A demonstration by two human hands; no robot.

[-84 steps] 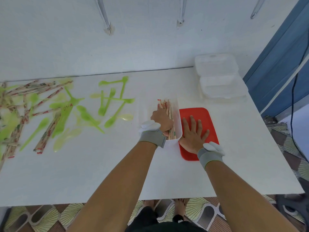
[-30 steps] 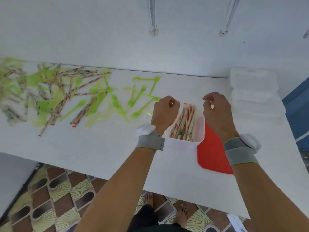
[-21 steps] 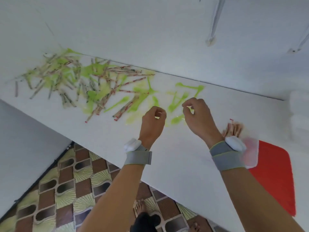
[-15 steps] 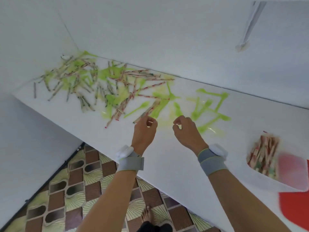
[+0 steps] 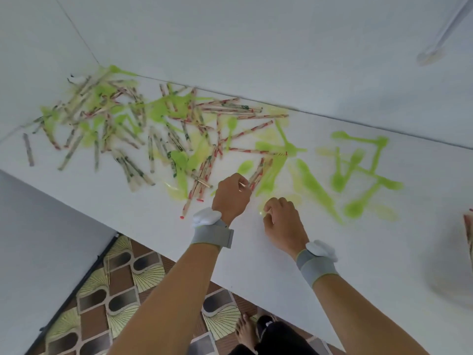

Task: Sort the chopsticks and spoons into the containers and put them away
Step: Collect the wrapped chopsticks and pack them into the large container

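Note:
Paper-wrapped chopsticks [image 5: 158,139] and green plastic spoons [image 5: 314,185] lie mixed and scattered over the white table [image 5: 256,257]. More green spoons [image 5: 355,160] lie apart to the right. My left hand [image 5: 231,197] is at the near edge of the pile, and its thumb and forefinger pinch the end of a wrapped chopstick [image 5: 257,171]. My right hand [image 5: 282,220] rests just beside it with curled fingers, its fingertips on the table by a pale spoon [image 5: 286,198]; I see nothing held in it. The white container [image 5: 453,272] with chopsticks shows at the right edge.
The table's near edge runs diagonally, with patterned floor tiles [image 5: 107,303] and bare feet [image 5: 245,329] below it. A white wall [image 5: 256,47] backs the table. A metal rod [image 5: 435,44] hangs at the upper right.
My view has swung left, away from the container and red lid. Both hands left the container, crossed to the pile and lowered onto it. The left hand now pinches a chopstick.

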